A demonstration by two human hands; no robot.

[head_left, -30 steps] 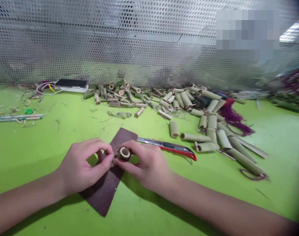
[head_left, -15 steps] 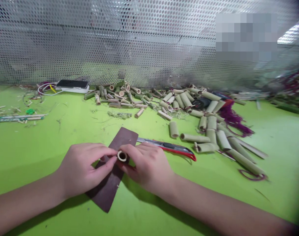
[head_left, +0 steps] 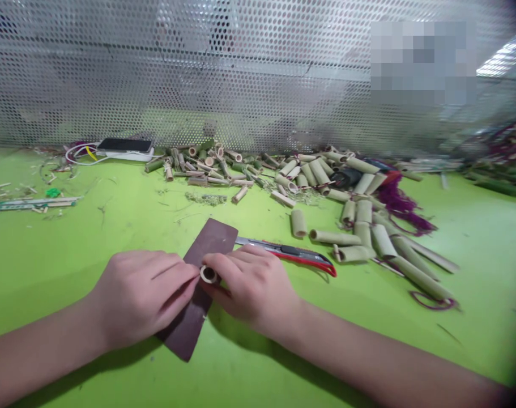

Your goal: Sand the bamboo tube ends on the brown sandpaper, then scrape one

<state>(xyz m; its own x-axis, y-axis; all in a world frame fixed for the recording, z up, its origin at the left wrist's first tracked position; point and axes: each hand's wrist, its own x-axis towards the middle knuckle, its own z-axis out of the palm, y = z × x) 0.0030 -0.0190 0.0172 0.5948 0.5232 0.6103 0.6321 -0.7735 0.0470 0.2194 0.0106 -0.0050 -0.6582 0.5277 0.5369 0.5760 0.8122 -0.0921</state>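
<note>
The short bamboo ring sits between your hands, over the middle of a dark brown abrasive strip, with its open end toward you. Your right hand pinches it from the right, and your right fingers cover much of its body, so you can't make out its length. Your left hand reaches in from the other side, fingers pressed together, their tips at the ring's left edge; you can't tell whether they grip it. Both forearms lie low over the table. A red-handled utility knife lies just beside the strip, and cut bamboo tubes are heaped toward the table's far edge, before a perforated metal screen.
</note>
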